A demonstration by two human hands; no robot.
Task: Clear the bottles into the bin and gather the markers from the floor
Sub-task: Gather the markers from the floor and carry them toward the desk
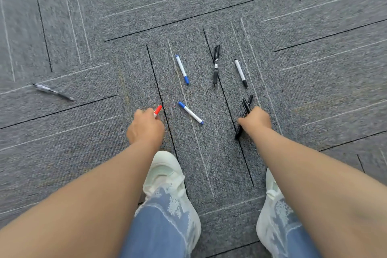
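The left hand curls around a red marker, whose cap pokes out past the knuckles, just left of the near blue marker lying loose on the carpet. The right hand, to that marker's right, is fisted on several black pens, whose ends stick out both sides. Beyond the near blue marker lie a second blue marker, a gel pen and a black-capped marker, all apart. A clear pen lies well off to its left.
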